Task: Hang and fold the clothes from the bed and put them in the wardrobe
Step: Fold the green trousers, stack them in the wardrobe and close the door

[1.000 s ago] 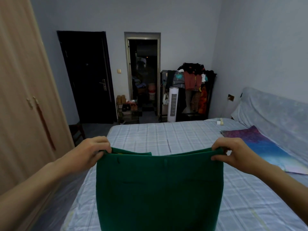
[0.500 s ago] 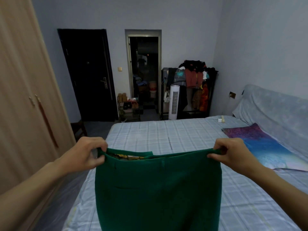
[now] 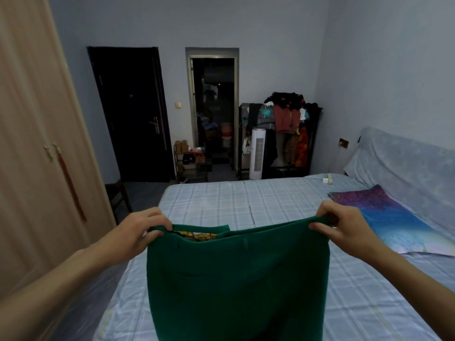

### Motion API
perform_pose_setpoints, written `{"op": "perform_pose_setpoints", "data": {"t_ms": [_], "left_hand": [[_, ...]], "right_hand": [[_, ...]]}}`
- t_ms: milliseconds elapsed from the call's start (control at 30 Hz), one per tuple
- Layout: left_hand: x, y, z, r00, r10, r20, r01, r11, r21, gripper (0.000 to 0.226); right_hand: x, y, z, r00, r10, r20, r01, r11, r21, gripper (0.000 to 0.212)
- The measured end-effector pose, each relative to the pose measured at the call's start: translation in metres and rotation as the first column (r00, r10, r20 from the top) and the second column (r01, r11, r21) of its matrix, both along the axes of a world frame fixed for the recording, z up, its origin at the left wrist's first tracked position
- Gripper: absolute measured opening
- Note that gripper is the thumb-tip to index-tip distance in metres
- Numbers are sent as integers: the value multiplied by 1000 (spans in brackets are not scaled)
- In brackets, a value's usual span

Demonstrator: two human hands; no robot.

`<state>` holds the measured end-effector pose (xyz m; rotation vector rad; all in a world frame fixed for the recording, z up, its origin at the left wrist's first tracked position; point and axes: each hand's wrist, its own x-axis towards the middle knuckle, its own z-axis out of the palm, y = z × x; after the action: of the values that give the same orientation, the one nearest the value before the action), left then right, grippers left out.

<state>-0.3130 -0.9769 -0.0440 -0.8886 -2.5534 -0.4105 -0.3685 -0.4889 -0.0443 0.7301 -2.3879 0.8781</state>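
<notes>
A pair of green trousers hangs in front of me over the bed, held up by the waistband. My left hand pinches the waistband's left corner. My right hand pinches its right corner. The waistband sags a little between them and a yellow patterned lining shows inside. The trouser legs drop out of the bottom of the view. The wooden wardrobe stands on my left with its doors closed.
A purple-blue pillow lies at the bed's right by the covered headboard. Beyond the bed are a dark door, an open doorway, a shoe rack, a white tower fan and a loaded clothes rack.
My hands have lowered the waistband slightly and the view has tipped down a little. The waistband has slackened, showing more of the yellow lining.
</notes>
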Motion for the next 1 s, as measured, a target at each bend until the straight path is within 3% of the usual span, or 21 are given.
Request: {"op": "perform_pose_setpoints", "data": {"t_ms": [167, 333, 467, 667, 867, 1000], "left_hand": [[2, 1, 1, 998, -10, 56, 9, 1000, 6, 30], [3, 2, 3, 999, -14, 51, 9, 995, 95, 17], [1, -4, -3, 998, 36, 47, -41, 994, 101, 17], [4, -2, -3, 997, 40, 72, -52, 986, 161, 23], [-3, 0, -7, 996, 93, -13, -90, 985, 149, 35], [-3, 2, -5, 986, 151, 77, -166, 955, 247, 39]], "right_hand": [[5, 0, 8, 999, 20, 34, -20, 1000, -18, 28], [4, 6, 8, 995, -55, 78, 60, 996, -62, 22], [7, 8, 8, 987, -50, 150, 50, 999, 8, 21], [12, 0, 6, 990, -127, 55, 128, 992, -12, 23], [10, -4, 12, 989, -146, -3, 146, 989, -1, 28], [7, -7, 10, 992, -121, 41, 122, 992, -29, 31]]}}
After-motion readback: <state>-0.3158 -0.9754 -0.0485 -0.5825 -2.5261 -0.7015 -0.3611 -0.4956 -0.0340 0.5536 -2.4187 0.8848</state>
